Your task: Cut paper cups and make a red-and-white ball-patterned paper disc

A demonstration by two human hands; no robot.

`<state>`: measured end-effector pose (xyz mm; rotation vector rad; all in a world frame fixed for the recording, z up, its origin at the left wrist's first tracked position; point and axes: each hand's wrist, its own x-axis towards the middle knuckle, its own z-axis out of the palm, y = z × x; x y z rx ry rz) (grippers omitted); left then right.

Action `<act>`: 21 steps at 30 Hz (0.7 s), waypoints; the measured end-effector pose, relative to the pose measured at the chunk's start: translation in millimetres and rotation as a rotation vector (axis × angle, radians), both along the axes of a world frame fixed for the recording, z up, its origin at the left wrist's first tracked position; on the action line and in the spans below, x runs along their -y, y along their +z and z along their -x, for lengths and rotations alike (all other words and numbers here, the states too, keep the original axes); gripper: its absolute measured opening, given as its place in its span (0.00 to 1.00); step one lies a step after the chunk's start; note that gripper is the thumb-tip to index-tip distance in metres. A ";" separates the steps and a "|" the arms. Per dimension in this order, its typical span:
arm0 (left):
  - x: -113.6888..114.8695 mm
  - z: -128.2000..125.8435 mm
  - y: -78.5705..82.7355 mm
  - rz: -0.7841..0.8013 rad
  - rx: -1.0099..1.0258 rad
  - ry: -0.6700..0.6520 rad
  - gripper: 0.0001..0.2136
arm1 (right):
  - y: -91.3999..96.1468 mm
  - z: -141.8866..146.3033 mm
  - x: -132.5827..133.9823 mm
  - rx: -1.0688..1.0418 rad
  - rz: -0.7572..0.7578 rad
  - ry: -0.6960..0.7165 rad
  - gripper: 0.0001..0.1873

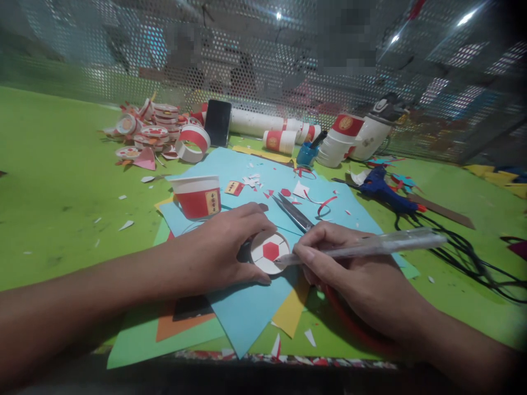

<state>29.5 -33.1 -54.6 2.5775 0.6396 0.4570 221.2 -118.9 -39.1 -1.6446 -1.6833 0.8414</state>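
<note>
My left hand (230, 247) curves its thumb and fingers around the rim of a round white paper cup base (282, 246), holding it on the blue paper sheets. A red hexagon sits in the disc's middle, with thin dark lines running out from it. In my right hand (349, 263) is a clear-barrelled pen (382, 244), its tip touching the disc beside the hexagon. Scissors (294, 211) lie with blades pointing away; their orange-red handle is partly under my right hand. Behind my left hand stands a cut red and white paper cup (197, 196).
Paper scraps (252, 180) lie on the blue sheet (247, 318). Behind are a pile of paper cup crafts (152, 129), a phone (218, 122), stacked cups (280, 141) and a blue pen holder (307, 154). A blue glue gun (385, 189) and its cable lie at right.
</note>
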 end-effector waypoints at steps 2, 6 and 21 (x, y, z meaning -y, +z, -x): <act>-0.2 -0.2 0.4 -0.002 -0.004 0.002 0.18 | 0.5 -0.2 0.4 0.009 -0.001 -0.002 0.09; -0.6 -0.1 0.4 0.005 -0.008 0.009 0.18 | 1.1 -0.5 1.2 0.012 -0.005 -0.002 0.09; -0.6 1.3 -1.1 -0.008 -0.002 -0.007 0.18 | 0.1 -2.3 0.1 0.006 -0.004 0.003 0.09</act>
